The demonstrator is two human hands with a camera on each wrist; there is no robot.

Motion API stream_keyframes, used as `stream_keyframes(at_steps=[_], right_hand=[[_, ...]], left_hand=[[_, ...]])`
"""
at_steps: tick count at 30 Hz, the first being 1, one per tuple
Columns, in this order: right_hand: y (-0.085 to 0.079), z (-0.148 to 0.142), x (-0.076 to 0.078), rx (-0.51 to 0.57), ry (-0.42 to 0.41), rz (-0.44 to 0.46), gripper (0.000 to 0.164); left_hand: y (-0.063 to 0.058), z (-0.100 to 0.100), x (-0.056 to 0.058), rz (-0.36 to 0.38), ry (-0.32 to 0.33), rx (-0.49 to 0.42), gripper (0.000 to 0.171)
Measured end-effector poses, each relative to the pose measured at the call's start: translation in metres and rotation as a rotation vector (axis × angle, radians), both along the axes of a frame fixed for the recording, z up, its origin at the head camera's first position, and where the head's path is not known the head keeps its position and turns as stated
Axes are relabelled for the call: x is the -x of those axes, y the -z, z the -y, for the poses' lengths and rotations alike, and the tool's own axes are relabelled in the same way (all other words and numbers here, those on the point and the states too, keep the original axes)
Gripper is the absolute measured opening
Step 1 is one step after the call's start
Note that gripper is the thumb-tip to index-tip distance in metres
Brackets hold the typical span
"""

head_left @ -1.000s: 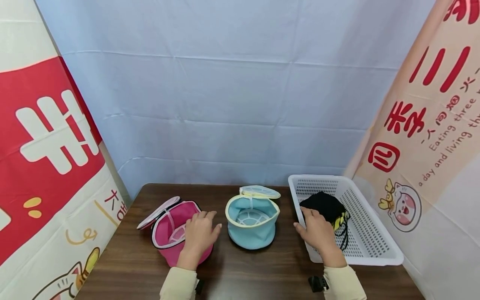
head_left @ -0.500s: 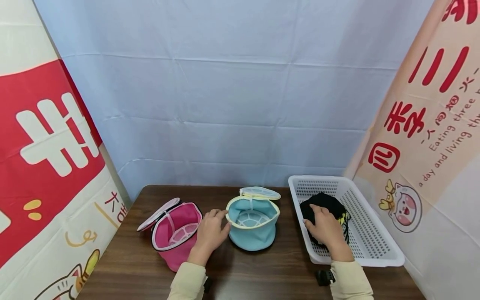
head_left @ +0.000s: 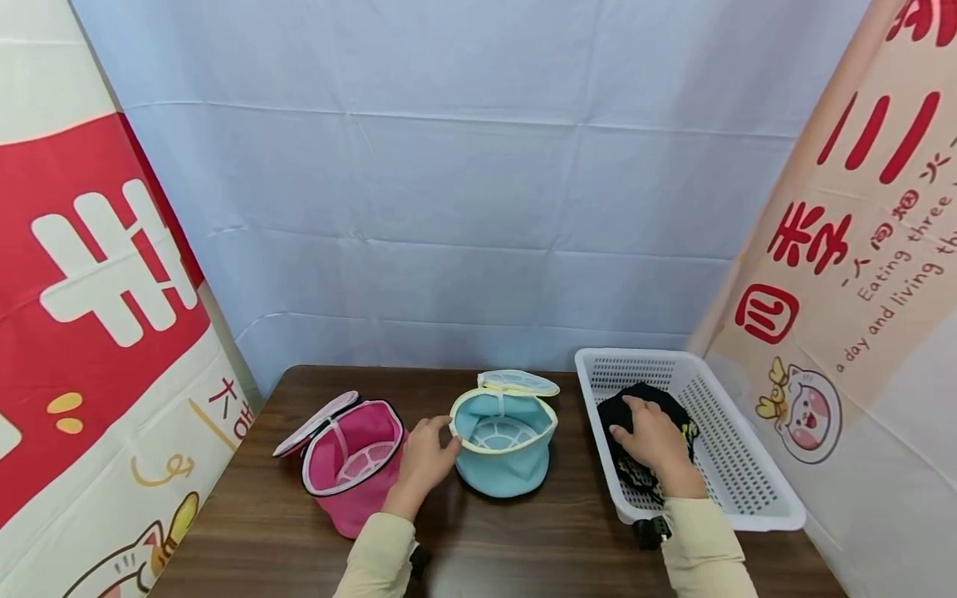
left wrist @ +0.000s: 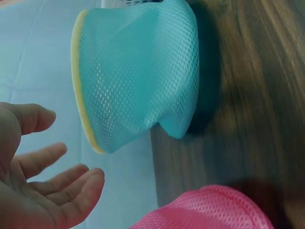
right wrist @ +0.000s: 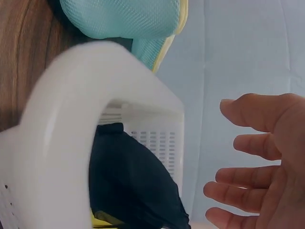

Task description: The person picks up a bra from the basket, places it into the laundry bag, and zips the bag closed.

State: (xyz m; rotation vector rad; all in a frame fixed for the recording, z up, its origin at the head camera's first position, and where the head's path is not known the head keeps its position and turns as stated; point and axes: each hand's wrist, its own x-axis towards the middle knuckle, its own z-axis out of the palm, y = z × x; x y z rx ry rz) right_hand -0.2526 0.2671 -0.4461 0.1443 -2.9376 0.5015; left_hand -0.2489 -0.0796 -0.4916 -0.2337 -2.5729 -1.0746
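Note:
My left hand (head_left: 426, 455) hovers between two mesh laundry bags with relaxed fingers, nearest the blue one's rim. In the left wrist view a gap separates the fingers from the blue laundry bag (left wrist: 138, 76). That bag stands upright with its yellow-edged lid (head_left: 519, 382) folded back. The pink laundry bag (head_left: 359, 500) tilts to the left, lid likewise turned back. Over the white basket (head_left: 777, 517), my right hand (head_left: 656, 444) is held with fingers spread and nothing in them. Beneath it lies a black cloth item (right wrist: 131, 179) with yellow parts and cords; its exact kind is unclear.
The brown wooden table (head_left: 247, 515) carries both bags and the basket. A pale blue curtain (head_left: 463, 208) hangs behind it. Printed cloths flank the left and right sides. The basket's raised wall (right wrist: 62, 109) stands between the black item and the blue bag.
My left hand has moved right, from in front of the pink bag to beside the blue bag. My right hand has shifted right, from the basket's left rim to over the black item.

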Motion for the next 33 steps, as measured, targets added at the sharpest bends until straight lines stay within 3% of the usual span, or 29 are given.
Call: stream_keyframes(at_steps=[8,18,33], right_hand=[[0.008,-0.009,0.012,0.018,0.033,0.043,0.057],[0.005,-0.021,0.026,0.116,0.043,0.057,0.054],[0.010,-0.036,0.040,0.089,0.127,0.072,0.057]], left_hand=[[0.008,-0.004,0.009,0.088,-0.048,-0.140,0.036],[0.017,-0.009,0.020,0.147,-0.077,-0.214,0.032],[0.021,-0.015,0.028,0.254,-0.145,-0.316,0.030]])
